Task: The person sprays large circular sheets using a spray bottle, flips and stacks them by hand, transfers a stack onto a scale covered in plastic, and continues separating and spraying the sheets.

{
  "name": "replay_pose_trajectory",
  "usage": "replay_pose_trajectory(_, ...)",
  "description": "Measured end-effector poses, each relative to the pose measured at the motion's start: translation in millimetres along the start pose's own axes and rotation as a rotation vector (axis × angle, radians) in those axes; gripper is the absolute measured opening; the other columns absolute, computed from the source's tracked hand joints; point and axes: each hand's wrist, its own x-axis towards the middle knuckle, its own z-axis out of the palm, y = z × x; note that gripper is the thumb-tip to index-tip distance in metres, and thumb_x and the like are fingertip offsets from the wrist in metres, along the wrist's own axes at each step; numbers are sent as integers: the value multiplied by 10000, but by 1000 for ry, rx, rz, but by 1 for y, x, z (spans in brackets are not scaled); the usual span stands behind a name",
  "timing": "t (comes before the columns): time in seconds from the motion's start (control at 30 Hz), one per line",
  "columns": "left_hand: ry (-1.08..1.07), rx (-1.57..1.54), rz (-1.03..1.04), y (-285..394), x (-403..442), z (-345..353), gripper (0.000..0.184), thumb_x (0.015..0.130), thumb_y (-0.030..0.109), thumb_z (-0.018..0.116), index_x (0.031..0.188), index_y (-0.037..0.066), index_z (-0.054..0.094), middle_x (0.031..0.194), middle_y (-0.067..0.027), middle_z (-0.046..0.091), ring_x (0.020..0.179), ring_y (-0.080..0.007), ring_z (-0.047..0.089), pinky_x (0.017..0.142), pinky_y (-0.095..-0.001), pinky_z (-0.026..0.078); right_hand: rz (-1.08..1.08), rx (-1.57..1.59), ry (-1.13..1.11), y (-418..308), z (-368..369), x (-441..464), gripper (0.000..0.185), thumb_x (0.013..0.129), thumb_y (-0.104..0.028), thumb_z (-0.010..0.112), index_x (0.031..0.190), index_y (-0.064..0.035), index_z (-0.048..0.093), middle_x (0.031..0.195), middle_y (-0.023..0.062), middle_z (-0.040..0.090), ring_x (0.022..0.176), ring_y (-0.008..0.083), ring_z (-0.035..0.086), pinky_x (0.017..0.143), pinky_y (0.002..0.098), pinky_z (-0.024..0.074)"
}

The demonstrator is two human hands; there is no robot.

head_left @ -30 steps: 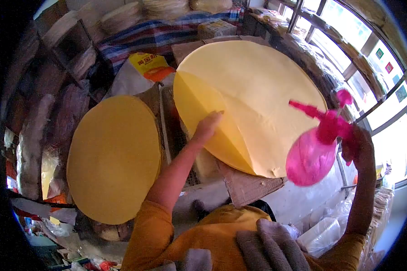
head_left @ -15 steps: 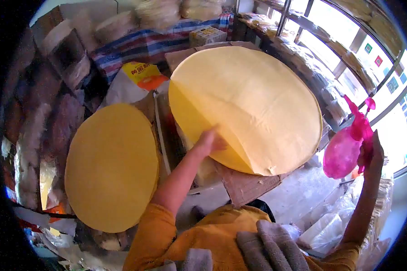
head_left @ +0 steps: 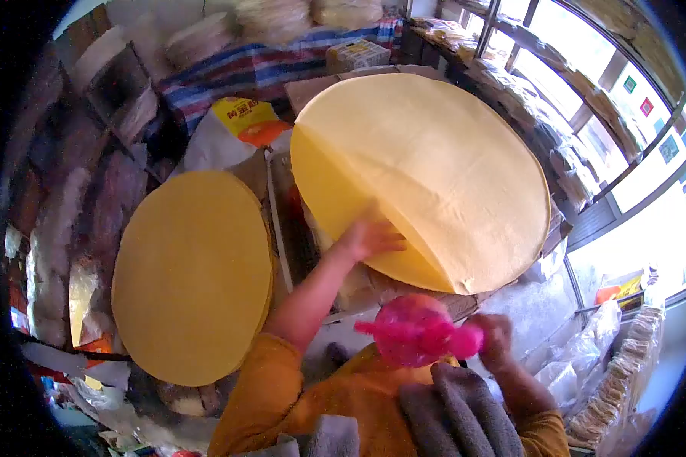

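Note:
A large pale-yellow round sheet (head_left: 442, 167) lies on brown cardboard, its left part a deeper yellow along a crease. On that darker part, near the lower-left edge, rests my left hand (head_left: 373, 234), fingers spread and slightly blurred. My right hand (head_left: 493, 335) is closed round a pink spray bottle (head_left: 415, 335), held low in front of my body with its nozzle toward the left. A second yellow round stack (head_left: 194, 278) lies at the left, apart from both hands.
Behind the sheets are a yellow-and-white bag (head_left: 244, 122), a small box (head_left: 358, 55) and a striped cloth (head_left: 259, 76). Shelves with wrapped packs (head_left: 526, 99) line the window side. Plastic bags (head_left: 587, 354) lie at the lower right.
My right hand has brought the spray bottle from the far right down and left to my body. My left hand has moved slightly rightward on the sheet, and its fingers have spread.

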Motion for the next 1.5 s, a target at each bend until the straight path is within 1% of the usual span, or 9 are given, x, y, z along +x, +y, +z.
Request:
replay_pose_trajectory(0.37,-257,-130,-317,-63,16,45,703,770,535,479,1236,44,286,1191,-205,420,1051,-367,457,862,-469,397,-230,-142,-601,-25,-27,43,444,775,-410,534,885,17,591,790,133,588,820,279,563,720,324,437)
replay_pose_trajectory(0.5,-347,-176,-333,-73,16,49,618,824,413,476,1234,-3,274,1200,-207,411,1086,-356,429,915,-451,356,208,-192,-108,-25,-47,61,354,755,-354,594,884,-24,603,851,114,605,802,256,574,737,348,441)
replay_pose_trajectory(0.6,-369,-172,-328,-79,18,53,505,843,279,475,1209,-30,313,1204,-186,414,1101,-327,420,948,-433,326,-14,-868,-8,-11,-55,84,505,644,-302,703,1050,-55,531,984,126,576,928,241,541,793,350,431)
replay_pose_trajectory(0.7,-309,720,-120,-78,6,74,438,837,192,464,1180,-55,351,1196,-172,425,1104,-292,420,962,-400,318,-54,-1073,-109,35,-52,77,546,689,-341,646,1125,-62,472,1108,147,515,1004,273,501,799,346,428)
replay_pose_trajectory(0.8,-318,267,-125,-83,7,71,394,813,113,478,1159,-54,393,1181,-149,445,1098,-251,431,965,-355,317,-55,-1126,-35,69,-60,78,327,717,-251,577,972,-53,526,949,152,557,834,300,553,698,384,459)
replay_pose_trajectory(0.9,-256,1190,-25,-83,11,78,383,785,59,494,1155,-14,429,1153,-109,487,1081,-215,453,937,-311,334,-2,-1234,-98,92,-61,78,119,709,-154,532,778,-58,522,768,107,555,689,286,569,582,377,475)
replay_pose_trajectory(1.03,-246,1540,188,-97,28,69,315,773,129,573,1079,71,521,1009,-103,575,936,-182,527,838,-328,408,-145,-1245,-151,92,-72,85,80,713,-134,517,729,-56,511,714,105,547,655,280,574,566,372,476)
replay_pose_trajectory(1.13,-560,1742,526,-116,59,31,360,792,99,499,1149,146,487,1016,-139,559,892,-283,543,785,-362,419,-149,-1180,-131,80,-75,87,78,709,-132,520,717,-55,513,678,106,533,633,273,572,562,368,475)
replay_pose_trajectory(1.5,-722,1961,631,-114,49,54,329,800,247,497,1127,281,513,1115,-23,523,1045,-254,457,883,-405,337,-267,-1452,-264,80,-84,100,102,693,-161,546,691,-63,517,659,75,511,647,242,566,547,329,472)
